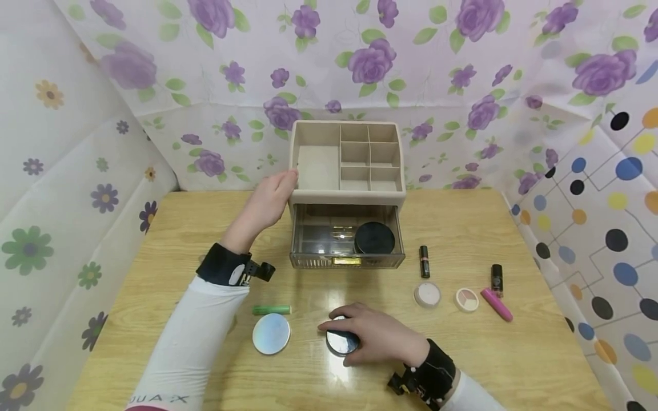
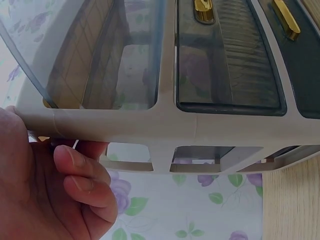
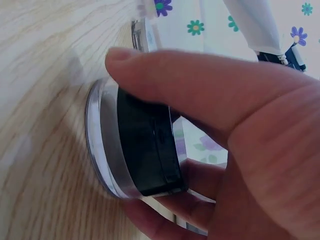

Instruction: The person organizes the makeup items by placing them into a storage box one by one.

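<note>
A cream makeup organizer point(image 1: 346, 197) stands against the back curtain, with one clear drawer point(image 1: 311, 261) pulled out. Inside that drawer lies a round black case point(image 1: 374, 238). My left hand point(image 1: 267, 200) grips the organizer's left side near the top. In the left wrist view its fingers point(image 2: 82, 185) curl around the cream frame beside the smoky panels. In front of the drawer, my right hand point(image 1: 377, 335) holds a round jar point(image 1: 342, 341) with a shiny black lid and a clear base, thumb on one side and fingers on the other. The jar's base is right at the tabletop in the right wrist view.
Left of the jar are a pale iridescent disc point(image 1: 271, 334) and a green tube point(image 1: 271, 310). To the right lie a black lipstick point(image 1: 424, 262), a pale round compact point(image 1: 428, 294), a sectioned palette point(image 1: 466, 299), a short black tube point(image 1: 496, 278) and a pink tube point(image 1: 497, 305).
</note>
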`<state>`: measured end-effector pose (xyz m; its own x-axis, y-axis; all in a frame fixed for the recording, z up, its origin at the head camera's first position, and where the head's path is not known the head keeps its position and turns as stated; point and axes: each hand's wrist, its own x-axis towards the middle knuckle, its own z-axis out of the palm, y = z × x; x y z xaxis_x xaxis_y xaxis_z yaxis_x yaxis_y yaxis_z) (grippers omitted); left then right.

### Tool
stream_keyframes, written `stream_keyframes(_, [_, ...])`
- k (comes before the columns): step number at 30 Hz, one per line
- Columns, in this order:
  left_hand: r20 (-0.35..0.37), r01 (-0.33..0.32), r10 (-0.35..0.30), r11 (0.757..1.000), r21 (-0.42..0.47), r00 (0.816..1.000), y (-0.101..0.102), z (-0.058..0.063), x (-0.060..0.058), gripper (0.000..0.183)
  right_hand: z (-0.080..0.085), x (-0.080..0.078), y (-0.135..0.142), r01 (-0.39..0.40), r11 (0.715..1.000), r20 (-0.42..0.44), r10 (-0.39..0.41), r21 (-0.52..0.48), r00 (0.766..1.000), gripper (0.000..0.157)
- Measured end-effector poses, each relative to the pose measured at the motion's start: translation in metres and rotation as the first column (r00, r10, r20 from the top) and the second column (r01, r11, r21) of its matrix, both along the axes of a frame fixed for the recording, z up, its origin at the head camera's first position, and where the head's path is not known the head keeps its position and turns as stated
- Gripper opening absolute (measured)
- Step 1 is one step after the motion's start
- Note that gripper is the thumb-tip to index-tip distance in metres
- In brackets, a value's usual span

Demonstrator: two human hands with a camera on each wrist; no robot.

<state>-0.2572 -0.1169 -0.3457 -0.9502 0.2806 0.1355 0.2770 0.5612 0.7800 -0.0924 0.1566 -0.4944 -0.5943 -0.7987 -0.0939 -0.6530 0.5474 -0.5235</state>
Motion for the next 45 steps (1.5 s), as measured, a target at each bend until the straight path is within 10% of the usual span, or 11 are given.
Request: stream_keyframes(45, [-0.032, 0.022, -0.023, 1.0, -0.019, 0.999, -0.001, 0.0, -0.001, 0.055, 0.005, -0.001, 0.0, 0.052, 0.999, 0.021, -0.052, 0.012, 0.998, 0.076])
